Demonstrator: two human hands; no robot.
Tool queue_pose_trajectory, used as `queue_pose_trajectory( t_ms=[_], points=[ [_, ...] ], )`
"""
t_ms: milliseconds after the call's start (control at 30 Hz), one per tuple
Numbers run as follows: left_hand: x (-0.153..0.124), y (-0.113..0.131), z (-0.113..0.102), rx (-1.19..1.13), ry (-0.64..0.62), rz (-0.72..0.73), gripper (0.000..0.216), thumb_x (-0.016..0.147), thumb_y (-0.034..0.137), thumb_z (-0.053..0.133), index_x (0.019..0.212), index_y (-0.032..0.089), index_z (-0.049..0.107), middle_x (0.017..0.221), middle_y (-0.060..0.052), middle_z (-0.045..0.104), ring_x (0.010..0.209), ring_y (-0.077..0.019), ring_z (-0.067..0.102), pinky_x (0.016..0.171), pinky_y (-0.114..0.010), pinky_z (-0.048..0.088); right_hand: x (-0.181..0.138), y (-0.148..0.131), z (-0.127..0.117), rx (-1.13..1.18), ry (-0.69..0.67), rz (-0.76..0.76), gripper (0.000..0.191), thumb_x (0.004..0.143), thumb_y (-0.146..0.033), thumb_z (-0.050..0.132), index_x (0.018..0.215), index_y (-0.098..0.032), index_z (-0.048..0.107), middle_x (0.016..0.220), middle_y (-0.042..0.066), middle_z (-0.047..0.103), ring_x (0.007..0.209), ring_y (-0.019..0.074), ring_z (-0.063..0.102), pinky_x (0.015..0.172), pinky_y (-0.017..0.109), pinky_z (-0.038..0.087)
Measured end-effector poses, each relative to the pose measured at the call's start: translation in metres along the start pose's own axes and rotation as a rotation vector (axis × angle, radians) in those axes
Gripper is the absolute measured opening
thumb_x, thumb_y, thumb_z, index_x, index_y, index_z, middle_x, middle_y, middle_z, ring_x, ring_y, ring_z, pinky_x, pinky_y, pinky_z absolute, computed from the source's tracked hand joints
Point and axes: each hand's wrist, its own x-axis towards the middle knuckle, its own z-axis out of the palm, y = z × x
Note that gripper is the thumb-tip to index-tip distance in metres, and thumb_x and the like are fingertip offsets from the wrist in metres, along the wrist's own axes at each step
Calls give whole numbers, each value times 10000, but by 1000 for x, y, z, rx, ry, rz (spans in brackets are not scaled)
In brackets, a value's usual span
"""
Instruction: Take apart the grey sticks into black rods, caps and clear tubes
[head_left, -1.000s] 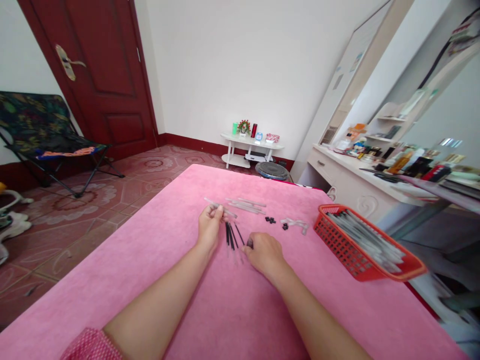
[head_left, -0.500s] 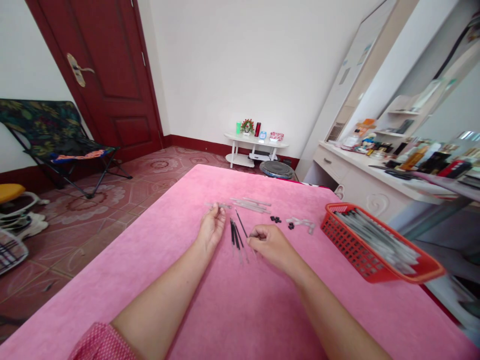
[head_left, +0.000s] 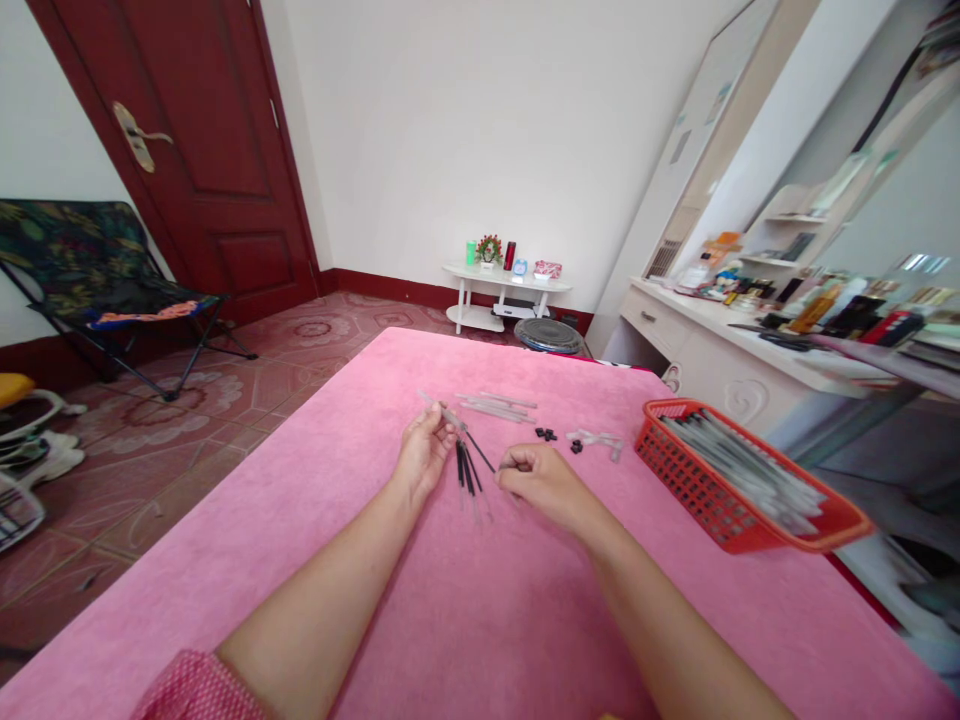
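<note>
Pinched in the fingers of my left hand (head_left: 425, 447) is a translucent pen barrel (head_left: 448, 412), slanting toward the right. My right hand (head_left: 534, 474) is closed on the rear part of a black pen refill (head_left: 480, 451). The refill's front end meets the lower end of the barrel; whether it is inside cannot be made out. Between my hands several black refills (head_left: 467, 470) with clear ends lie on the pink cloth (head_left: 465, 610). Farther back rest several translucent barrels (head_left: 499, 406). Small black caps or plugs (head_left: 546, 435) and short clear pieces (head_left: 596, 439) lie to the right.
A red plastic basket (head_left: 697, 503) filled with long translucent pens or tubes (head_left: 739, 470) stands at the table's right side. Beyond it is a white dresser (head_left: 705, 360) with bottles. A folding chair (head_left: 112, 290) is at the left, and a low white stand (head_left: 480, 320) by the wall.
The black refill and the barrel have come together: the barrel now tilts down toward the refill's front end, which was apart before. The view has shifted slightly.
</note>
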Motion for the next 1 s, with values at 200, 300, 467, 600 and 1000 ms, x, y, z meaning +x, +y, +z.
queue_pose_trajectory(
  t_ms=[200,300,467,600,1000],
  points=[
    [-16,-5,13,225,-109,-70,205,659,252,708,772,122,598,690,-16,655,532,-74,599,496,-155,472,5,13,-9,-111,283,-84,117,642,-226,512,549,-160,540,526,-19,516,520,106,462,491,202,331],
    [-26,-11,21,257,-207,-194,193,653,208,716,779,122,598,746,-45,681,613,-110,641,563,-179,506,5,14,-10,-96,362,-133,154,675,-284,540,584,-163,570,554,-8,554,537,114,488,504,206,360],
    [-25,-15,22,54,-137,-280,29,737,115,626,750,98,605,750,-66,693,666,-118,660,606,-163,526,10,21,-26,21,400,-193,298,746,-421,517,677,-145,606,611,26,601,549,130,523,509,222,393],
    [-15,-8,18,-187,49,-244,141,817,43,485,758,74,609,707,-63,691,617,-88,652,601,-139,531,15,59,-55,-212,610,-97,268,759,-387,496,712,-163,634,689,44,650,646,164,577,588,251,414],
    [-15,-2,19,-327,124,-261,188,845,46,434,751,66,595,689,-75,685,589,-86,646,581,-139,538,10,109,-74,-666,580,113,221,711,-258,554,882,-270,694,891,22,684,804,178,611,648,263,426]
  ],
)
